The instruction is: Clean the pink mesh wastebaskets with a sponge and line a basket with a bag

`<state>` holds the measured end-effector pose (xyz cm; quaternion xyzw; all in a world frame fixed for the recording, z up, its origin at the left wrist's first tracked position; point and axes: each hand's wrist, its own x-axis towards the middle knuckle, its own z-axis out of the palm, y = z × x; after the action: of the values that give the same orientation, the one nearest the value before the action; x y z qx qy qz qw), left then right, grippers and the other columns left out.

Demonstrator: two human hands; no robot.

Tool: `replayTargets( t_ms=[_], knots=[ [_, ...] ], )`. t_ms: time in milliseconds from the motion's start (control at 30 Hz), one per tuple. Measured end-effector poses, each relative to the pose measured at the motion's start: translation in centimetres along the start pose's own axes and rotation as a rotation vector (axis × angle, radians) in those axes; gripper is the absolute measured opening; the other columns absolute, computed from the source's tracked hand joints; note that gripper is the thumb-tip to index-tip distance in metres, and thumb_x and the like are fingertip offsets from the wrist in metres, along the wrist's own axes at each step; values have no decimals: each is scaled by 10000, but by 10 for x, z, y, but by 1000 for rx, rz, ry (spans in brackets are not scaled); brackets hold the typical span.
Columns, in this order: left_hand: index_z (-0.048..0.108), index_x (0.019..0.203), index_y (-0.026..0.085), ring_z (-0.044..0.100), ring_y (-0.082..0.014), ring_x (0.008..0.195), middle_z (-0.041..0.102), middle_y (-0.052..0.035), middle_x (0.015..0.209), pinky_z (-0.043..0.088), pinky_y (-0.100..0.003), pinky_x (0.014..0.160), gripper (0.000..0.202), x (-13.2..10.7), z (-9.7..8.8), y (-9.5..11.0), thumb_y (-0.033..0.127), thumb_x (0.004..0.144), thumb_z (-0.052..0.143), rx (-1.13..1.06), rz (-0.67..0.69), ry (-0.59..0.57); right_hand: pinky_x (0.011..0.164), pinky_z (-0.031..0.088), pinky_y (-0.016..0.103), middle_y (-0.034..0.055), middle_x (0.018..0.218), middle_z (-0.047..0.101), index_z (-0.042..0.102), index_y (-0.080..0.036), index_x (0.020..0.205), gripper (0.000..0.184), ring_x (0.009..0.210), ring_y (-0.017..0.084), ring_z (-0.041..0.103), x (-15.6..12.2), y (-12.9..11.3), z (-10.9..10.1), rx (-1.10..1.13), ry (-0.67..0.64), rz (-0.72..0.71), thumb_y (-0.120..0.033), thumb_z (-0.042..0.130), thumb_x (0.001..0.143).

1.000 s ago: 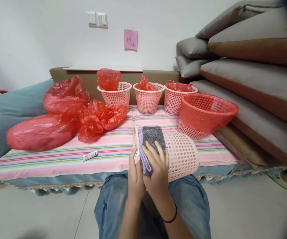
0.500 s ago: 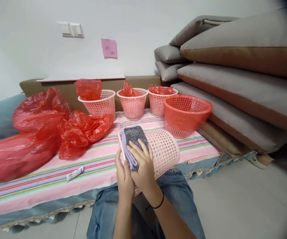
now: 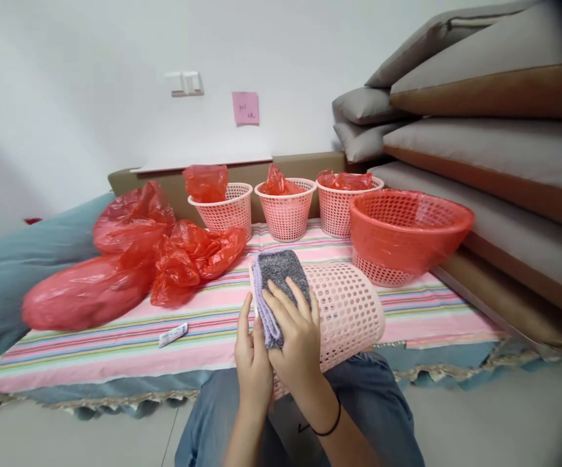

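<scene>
Everything has slid to the right since half a second ago, so I think the head has turned; left hand [image 3: 253, 373], right hand [image 3: 296, 340], cloth [image 3: 285, 271] and held basket [image 3: 352, 305] keep nearly the same pose together. At the far left, a blue cushion [image 3: 28, 279] is beside the red bags [image 3: 89, 288], which lie on the striped mat [image 3: 213, 353]. In front of the bags is a small white packet [image 3: 173, 335]; its print is too blurred to read. Behind, the first back basket [image 3: 227, 217] stands upright, with red plastic sticking over its rim. Left hand is at the rim of the held basket, its thumb beside the folded lilac edge of the cloth; how tightly it grips, I cannot tell. The grey cloth lies folded on the side of this basket, close to the rim. Right hand rests on it with the fingers spread apart, not closed. Second back basket [image 3: 285, 214] also contains red plastic. The held basket lies on its side, base to the right. Further are the third back basket [image 3: 334, 211], the lined basket [image 3: 381, 275] with red film around its upper part, and the stacked grey cushions [image 3: 495, 143].
</scene>
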<state>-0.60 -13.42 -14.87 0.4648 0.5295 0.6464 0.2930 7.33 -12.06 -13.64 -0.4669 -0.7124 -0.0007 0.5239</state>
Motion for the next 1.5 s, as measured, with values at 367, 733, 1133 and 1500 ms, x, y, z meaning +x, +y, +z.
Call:
replayTargets(
  t_ms=[367, 733, 1133, 1500],
  knots=[
    [506, 1370, 204, 460, -242, 1354, 490, -113, 1469, 366, -359, 1124, 471, 81, 18, 20, 446, 973, 434, 19, 439, -64, 1186, 189, 513, -4, 1430, 545, 553, -266, 1330, 429, 1423, 247, 343, 72, 12, 1, 5, 122, -121, -242, 442, 916],
    [406, 1435, 141, 351, -89, 431, 416, 78, 559, 368, -206, 434, 651, 155, 40, -92, 526, 918, 499, -123, 154, -128, 1171, 271, 526, 18, 1432, 543, 575, -217, 1331, 657, 1406, 261, 351, 111, 137, 71, -60, -47, -83, -52, 495, 700],
    [675, 722, 157, 531, -169, 541, 589, -39, 575, 439, -276, 531, 558, 169, 26, -127, 621, 890, 414, 38, 159, -282, 1149, 222, 599, 26, 1384, 585, 575, -238, 1308, 606, 1390, 301, 372, 102, 141, 100, -143, 208, 49, -128, 478, 719],
    [460, 527, 212, 378, -120, 441, 402, 34, 460, 301, -252, 457, 484, 189, 7, -130, 569, 853, 481, 161, 181, -101, 1153, 279, 571, 21, 1397, 573, 553, -252, 1343, 602, 1391, 276, 392, 101, 184, 82, -194, 163, 7, -149, 488, 753]
  ],
)
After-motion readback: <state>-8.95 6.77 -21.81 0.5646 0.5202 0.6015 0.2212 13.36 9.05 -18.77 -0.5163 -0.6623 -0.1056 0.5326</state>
